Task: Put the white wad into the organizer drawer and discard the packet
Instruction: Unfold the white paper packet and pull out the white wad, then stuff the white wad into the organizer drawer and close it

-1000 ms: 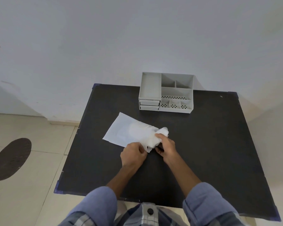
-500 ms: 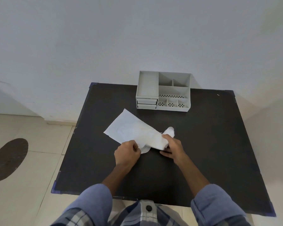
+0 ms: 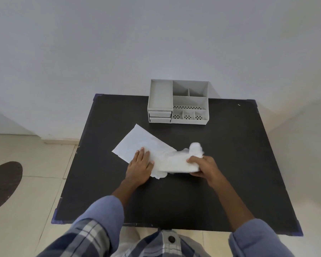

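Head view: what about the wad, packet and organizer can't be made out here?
- White wad: its right end is hidden under the right hand; where it leaves the packet is unclear, white on white.
- Packet: the left hand covers its near edge.
- Organizer drawers: shut, so contents unseen; handles too small to tell.

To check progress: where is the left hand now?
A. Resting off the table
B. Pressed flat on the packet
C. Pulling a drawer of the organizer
B: the left hand lies flat on the packet, while the right hand grips the white wad.
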